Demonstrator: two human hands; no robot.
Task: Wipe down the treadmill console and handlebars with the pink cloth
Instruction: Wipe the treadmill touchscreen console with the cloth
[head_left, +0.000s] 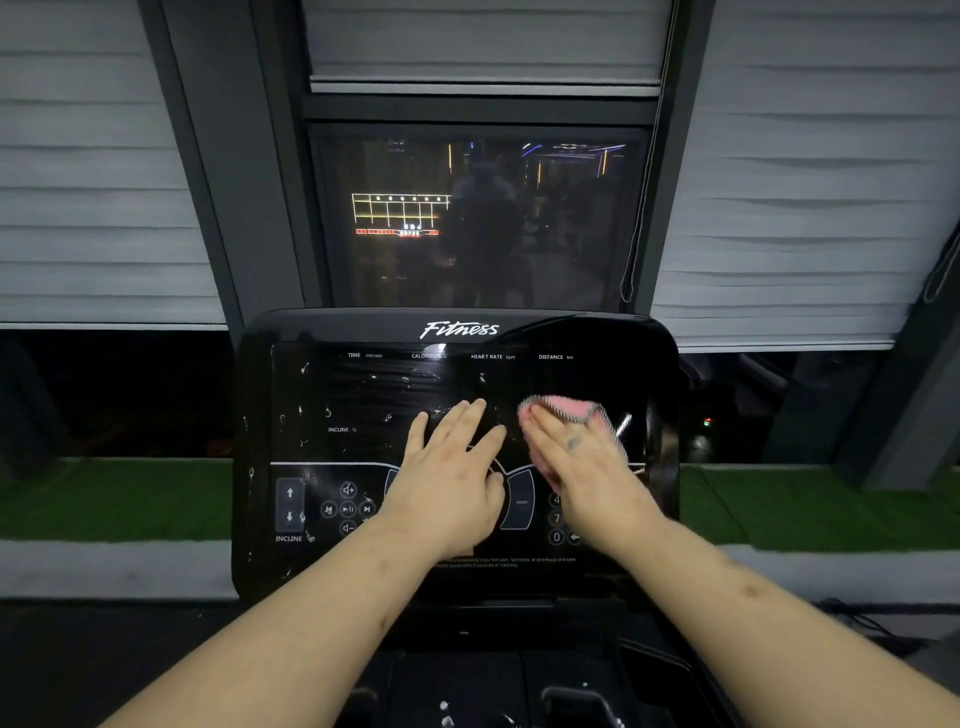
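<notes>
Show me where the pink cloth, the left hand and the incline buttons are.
pink cloth (561, 408): head view, exposed top fold.
left hand (447, 480): head view, back of hand.
incline buttons (290, 504): head view, between the arrows.

Quick count: 1 console, 1 pink cloth center-right, 2 hands: left hand + right hand. 4 readout labels along the console top, 2 incline arrows lower left, 5 media btns beside em.
</notes>
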